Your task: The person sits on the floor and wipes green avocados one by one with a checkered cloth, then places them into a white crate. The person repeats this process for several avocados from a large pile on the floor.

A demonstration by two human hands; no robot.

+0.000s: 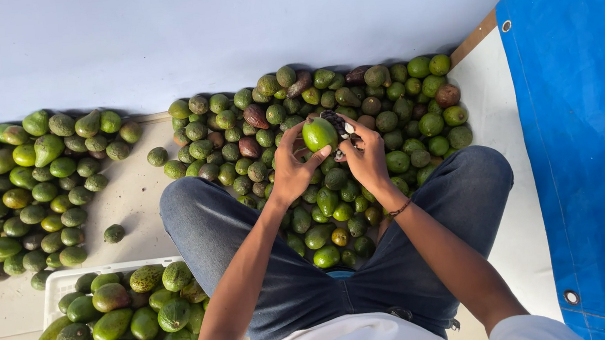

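My left hand (292,169) grips a bright green avocado (319,133), lifted above a big pile of avocados (355,106) on the floor between my knees. My right hand (365,158) is closed around a small dark tool (336,124) whose tip touches the avocado's upper right side. A thin cord bracelet sits on my right wrist. I am seated in blue jeans and a white top.
A second heap of green avocados (20,190) lies at the left, against the white wall. A white plastic crate (51,290) full of avocados stands by my left knee. One loose avocado (113,233) lies on the floor. A blue tarp (594,127) hangs at right.
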